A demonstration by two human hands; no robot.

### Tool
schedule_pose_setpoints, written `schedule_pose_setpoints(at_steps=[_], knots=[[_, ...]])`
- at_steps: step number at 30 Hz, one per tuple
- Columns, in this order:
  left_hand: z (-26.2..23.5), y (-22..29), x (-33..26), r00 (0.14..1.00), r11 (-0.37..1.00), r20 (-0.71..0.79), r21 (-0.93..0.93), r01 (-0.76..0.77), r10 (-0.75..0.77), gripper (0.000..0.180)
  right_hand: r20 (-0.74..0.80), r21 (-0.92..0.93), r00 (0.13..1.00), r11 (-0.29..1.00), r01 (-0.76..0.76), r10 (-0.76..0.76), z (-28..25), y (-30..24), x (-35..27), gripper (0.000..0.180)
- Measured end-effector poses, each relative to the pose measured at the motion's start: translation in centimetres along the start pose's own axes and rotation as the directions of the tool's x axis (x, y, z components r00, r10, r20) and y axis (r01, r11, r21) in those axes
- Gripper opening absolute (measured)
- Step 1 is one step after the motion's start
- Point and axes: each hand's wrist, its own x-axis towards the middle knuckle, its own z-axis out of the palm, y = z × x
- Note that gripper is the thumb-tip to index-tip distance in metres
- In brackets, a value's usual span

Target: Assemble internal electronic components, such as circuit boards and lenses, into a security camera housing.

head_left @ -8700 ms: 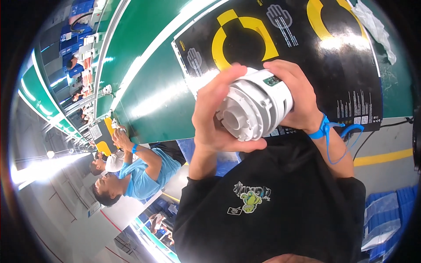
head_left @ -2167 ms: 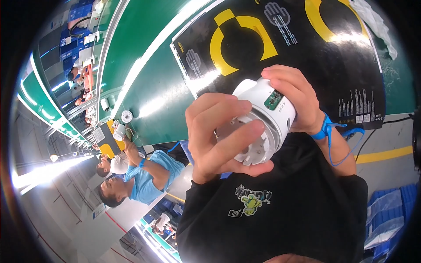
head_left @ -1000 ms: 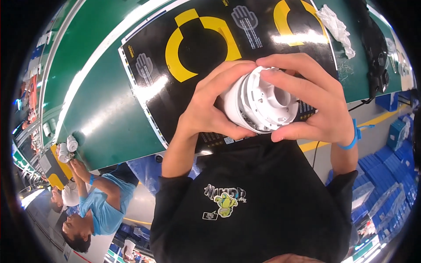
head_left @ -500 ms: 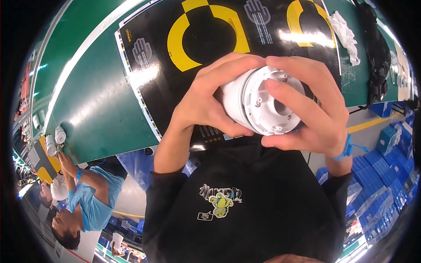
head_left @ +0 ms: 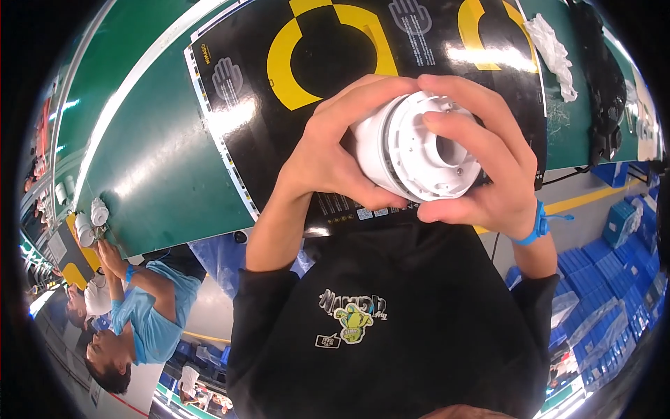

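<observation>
Between my two hands is a white round plastic housing [head_left: 408,150], tilted so that its open end with a central hole and small screws faces up and to the right. My left hand [head_left: 335,143] wraps round its smooth body, thumb below and fingers over the top. On the other side, my right hand [head_left: 492,160] grips the end part by its rim, with one finger lying across the face near the hole. A blue band [head_left: 541,225] circles my right wrist. Beneath the hands lies a glossy black printed sheet [head_left: 244,146] with yellow ring shapes.
The sheet covers part of a green table [head_left: 153,174]. A crumpled white cloth [head_left: 551,52] and a black object [head_left: 608,91] lie at the right. Blue bins [head_left: 593,286] stand lower right. At left, a co-worker in a blue shirt [head_left: 164,314] handles white parts [head_left: 87,227].
My right hand has shifted slightly left and up, and the end part appears turned, its hole and screws showing at a different angle. My left hand keeps its hold.
</observation>
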Motion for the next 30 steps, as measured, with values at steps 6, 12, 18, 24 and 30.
schedule_pose_setpoints(at_steps=[6,12,18,24,30], knots=[[-0.6,0.3,1.1,0.993,0.995,0.072,-0.012,-0.098,0.098,0.086,-0.006,0.363,0.985,0.918,-0.16,0.174,1.5,0.2,-1.8,0.139],[0.0,1.0,0.3,0.986,0.987,0.062,0.038,-0.154,0.152,0.098,-0.087,0.369,0.987,0.925,-0.093,0.134,3.8,0.7,-2.4,0.089],[2.2,3.8,0.3,0.974,0.966,-0.075,0.165,-0.199,0.213,0.115,-0.211,0.113,0.97,0.989,-0.098,0.121,3.0,-0.3,-2.9,0.077],[3.1,5.9,1.0,0.987,0.875,0.058,0.457,-0.159,0.149,0.092,-0.208,0.098,0.971,0.99,-0.103,0.121,2.4,-0.6,-3.4,0.068],[3.8,6.2,0.7,0.977,0.85,-0.014,0.496,-0.179,0.213,0.074,-0.237,0.102,0.964,0.99,-0.1,0.122,2.2,-1.0,-3.3,0.064]])
